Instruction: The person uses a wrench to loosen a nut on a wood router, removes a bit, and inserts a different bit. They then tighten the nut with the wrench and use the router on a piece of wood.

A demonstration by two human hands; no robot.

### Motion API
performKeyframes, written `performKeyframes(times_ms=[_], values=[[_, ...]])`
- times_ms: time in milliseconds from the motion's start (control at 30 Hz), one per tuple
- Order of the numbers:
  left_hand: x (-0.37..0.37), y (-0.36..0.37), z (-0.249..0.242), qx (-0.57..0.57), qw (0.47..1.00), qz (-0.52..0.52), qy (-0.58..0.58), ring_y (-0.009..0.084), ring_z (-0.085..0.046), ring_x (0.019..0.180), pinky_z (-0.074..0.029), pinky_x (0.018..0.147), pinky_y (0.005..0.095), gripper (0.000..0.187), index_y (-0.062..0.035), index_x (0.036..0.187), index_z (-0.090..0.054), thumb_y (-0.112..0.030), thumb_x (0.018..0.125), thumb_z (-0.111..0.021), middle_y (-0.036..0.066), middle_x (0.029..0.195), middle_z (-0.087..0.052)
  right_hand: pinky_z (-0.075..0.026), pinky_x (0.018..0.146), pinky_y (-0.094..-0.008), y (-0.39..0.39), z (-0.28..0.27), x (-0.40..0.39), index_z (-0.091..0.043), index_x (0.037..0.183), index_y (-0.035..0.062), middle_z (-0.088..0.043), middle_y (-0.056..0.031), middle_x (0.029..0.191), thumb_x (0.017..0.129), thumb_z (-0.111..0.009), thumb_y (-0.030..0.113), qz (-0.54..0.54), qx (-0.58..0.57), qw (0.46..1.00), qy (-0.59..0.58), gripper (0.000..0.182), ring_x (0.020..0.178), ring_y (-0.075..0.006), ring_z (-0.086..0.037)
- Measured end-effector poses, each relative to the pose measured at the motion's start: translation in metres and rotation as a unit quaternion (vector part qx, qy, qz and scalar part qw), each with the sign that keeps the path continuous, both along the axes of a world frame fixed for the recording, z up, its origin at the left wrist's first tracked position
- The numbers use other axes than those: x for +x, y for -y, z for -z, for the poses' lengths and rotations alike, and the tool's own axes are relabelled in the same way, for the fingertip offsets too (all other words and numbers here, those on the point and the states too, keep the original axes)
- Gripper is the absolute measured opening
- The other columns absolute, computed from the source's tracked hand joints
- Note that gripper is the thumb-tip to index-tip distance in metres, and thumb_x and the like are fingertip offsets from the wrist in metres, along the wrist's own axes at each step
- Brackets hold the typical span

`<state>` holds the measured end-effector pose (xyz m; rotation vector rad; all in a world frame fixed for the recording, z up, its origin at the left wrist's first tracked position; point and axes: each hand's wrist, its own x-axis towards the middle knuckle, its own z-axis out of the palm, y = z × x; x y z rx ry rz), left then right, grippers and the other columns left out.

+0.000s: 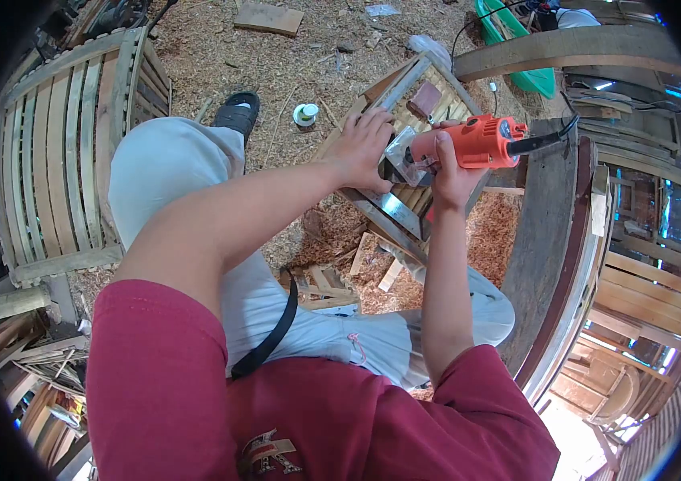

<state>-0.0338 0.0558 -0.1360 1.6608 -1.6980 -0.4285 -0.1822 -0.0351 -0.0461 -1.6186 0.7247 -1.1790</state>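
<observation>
My right hand [454, 180] is wrapped around an orange trim router [473, 144], which lies tilted with its cord end to the right. The router's clear base [407, 152] rests over a slatted wooden frame [414, 74]. On the left side of that frame my left hand [359, 148] lies with fingers stretched out and thumb apart, close to the router base. Just below the thumb is a shiny metal strip [395, 208]. A small reddish-brown block [425, 99] sits on the slats beyond the hands. The router's bit is hidden.
Wood shavings [292, 80] cover the ground. A white-and-green container [305, 115] stands near my shoe [238, 112]. Left is a slatted wooden piece [60, 152]; right, a thick plank [545, 232]. A black cord [545, 143] trails from the router. A green tub [534, 78] lies behind.
</observation>
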Motion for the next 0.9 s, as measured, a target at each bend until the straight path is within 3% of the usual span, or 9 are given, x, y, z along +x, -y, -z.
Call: performKeyframes(times_ms=[500,900], values=[[-0.001,0.002,0.005,-0.007,1.0,-0.006,-0.002,0.0372,-0.03,0.154,-0.021,0.125,0.0539,0.095,-0.0022,0.132,-0.051,-0.044,0.057,-0.09,0.018,0.153,-0.044,-0.056,0.091,-0.0359,0.004,0.001,-0.004,-0.049,0.132,0.0,-0.07,-0.0125,0.109,0.088,-0.079,0.002,0.007,0.014,0.999,0.029,0.053,0.099,-0.0197,-0.069],[0.0,0.002,0.004,-0.019,1.0,-0.009,-0.001,0.0375,-0.031,0.153,-0.023,0.124,0.054,0.097,-0.0028,0.134,-0.051,-0.044,0.056,-0.091,0.018,0.15,-0.046,-0.057,0.091,-0.0354,0.007,0.003,-0.002,-0.05,0.131,0.0008,-0.071,-0.0116,0.109,0.085,-0.082,0.003,0.006,0.003,0.999,-0.032,0.056,0.1,-0.0193,-0.069]])
